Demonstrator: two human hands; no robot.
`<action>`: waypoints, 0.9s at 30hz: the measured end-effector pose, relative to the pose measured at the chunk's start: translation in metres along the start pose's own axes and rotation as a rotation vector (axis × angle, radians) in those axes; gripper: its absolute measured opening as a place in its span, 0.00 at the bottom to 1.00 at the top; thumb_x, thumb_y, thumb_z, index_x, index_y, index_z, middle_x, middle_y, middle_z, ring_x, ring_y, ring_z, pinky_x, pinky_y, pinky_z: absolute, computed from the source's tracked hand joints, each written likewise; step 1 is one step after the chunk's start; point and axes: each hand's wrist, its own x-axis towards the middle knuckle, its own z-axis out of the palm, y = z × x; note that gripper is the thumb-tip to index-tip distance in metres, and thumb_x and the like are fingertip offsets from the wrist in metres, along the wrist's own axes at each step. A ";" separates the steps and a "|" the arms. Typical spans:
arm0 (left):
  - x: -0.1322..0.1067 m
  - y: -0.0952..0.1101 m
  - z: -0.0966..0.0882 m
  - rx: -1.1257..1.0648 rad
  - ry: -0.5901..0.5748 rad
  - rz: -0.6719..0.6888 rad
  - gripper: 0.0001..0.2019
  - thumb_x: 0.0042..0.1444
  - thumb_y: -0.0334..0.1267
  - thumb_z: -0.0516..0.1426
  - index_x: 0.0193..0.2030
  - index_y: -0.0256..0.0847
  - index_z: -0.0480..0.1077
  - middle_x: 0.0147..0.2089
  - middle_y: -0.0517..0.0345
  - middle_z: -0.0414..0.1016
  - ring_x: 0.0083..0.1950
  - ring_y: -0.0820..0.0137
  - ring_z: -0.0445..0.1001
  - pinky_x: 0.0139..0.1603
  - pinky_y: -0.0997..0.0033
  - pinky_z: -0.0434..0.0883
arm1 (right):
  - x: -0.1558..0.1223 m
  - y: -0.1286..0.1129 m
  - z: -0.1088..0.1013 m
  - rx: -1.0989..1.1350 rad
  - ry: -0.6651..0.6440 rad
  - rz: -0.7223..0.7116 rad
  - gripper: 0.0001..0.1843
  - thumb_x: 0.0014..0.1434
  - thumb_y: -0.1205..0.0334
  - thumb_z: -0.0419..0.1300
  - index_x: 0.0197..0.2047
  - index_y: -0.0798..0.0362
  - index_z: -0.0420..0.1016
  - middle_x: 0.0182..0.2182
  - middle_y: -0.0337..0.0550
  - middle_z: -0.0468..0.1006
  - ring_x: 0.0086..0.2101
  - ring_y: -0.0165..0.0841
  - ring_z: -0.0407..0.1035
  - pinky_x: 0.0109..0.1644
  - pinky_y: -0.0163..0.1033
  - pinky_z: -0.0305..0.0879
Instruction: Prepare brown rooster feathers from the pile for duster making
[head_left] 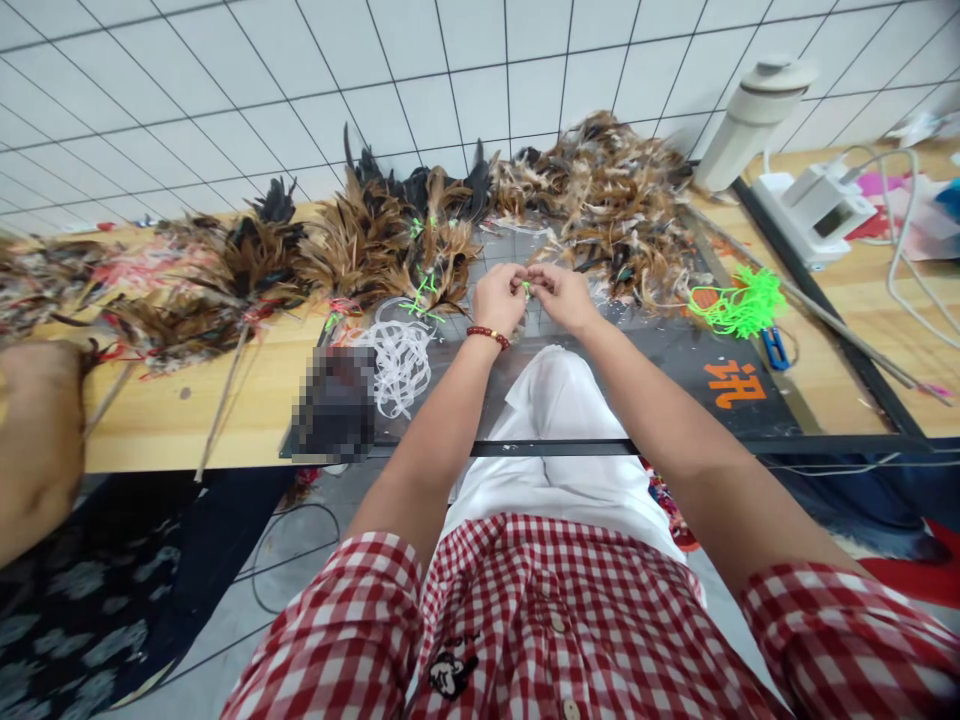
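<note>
My left hand (pixel 498 298), with a red bead bracelet on its wrist, meets my right hand (pixel 564 296) over the dark mat (pixel 652 380). Both are closed, fingertips pinched together around a small piece of bright green cord (pixel 526 289). Most of that cord is hidden by my fingers. Brown and black feather bunches (pixel 442 245) lie just left of my hands, some with green cord on them. A heap of loose brown feathers (pixel 615 200) sits behind my right hand. White flat strips (pixel 401 365) lie in a tangle left of my left forearm.
On the right are a bundle of green cords (pixel 742 303), a blue tool (pixel 775 348), a thin stick (pixel 840 325), a power strip (pixel 802 215) and a white bottle (pixel 754 120). Another person's arm (pixel 37 440) reaches in at left, near feathers on sticks (pixel 223 400).
</note>
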 end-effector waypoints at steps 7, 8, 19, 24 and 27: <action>0.002 -0.001 0.000 -0.006 -0.009 -0.058 0.08 0.53 0.24 0.61 0.29 0.41 0.77 0.36 0.56 0.77 0.39 0.68 0.73 0.49 0.69 0.69 | -0.002 -0.004 -0.002 -0.087 0.038 -0.017 0.09 0.58 0.70 0.59 0.35 0.50 0.81 0.34 0.42 0.83 0.37 0.38 0.74 0.49 0.45 0.70; 0.002 0.000 -0.002 0.009 -0.016 -0.073 0.08 0.54 0.26 0.62 0.28 0.41 0.77 0.36 0.55 0.78 0.39 0.67 0.73 0.51 0.68 0.69 | -0.002 -0.003 -0.001 -0.103 0.069 -0.035 0.08 0.58 0.70 0.59 0.34 0.50 0.79 0.35 0.43 0.82 0.38 0.39 0.73 0.50 0.46 0.70; 0.005 0.010 -0.013 0.328 -0.038 -0.219 0.13 0.57 0.22 0.56 0.29 0.44 0.62 0.41 0.48 0.78 0.50 0.58 0.77 0.56 0.60 0.68 | -0.002 -0.017 -0.002 -0.345 0.193 0.185 0.09 0.55 0.70 0.58 0.28 0.47 0.62 0.34 0.49 0.75 0.41 0.44 0.70 0.51 0.49 0.65; 0.006 0.014 -0.016 0.384 -0.024 -0.270 0.10 0.58 0.22 0.54 0.33 0.43 0.65 0.46 0.44 0.81 0.55 0.57 0.79 0.57 0.61 0.70 | -0.004 -0.033 -0.001 -0.412 0.173 0.241 0.13 0.53 0.71 0.57 0.26 0.46 0.57 0.33 0.48 0.76 0.40 0.43 0.71 0.49 0.47 0.64; 0.006 0.010 -0.015 0.365 0.006 -0.290 0.11 0.58 0.22 0.54 0.32 0.43 0.65 0.46 0.44 0.82 0.56 0.56 0.80 0.59 0.62 0.70 | -0.005 -0.037 -0.001 -0.389 0.169 0.245 0.16 0.51 0.73 0.58 0.24 0.46 0.55 0.31 0.46 0.75 0.38 0.41 0.69 0.47 0.46 0.63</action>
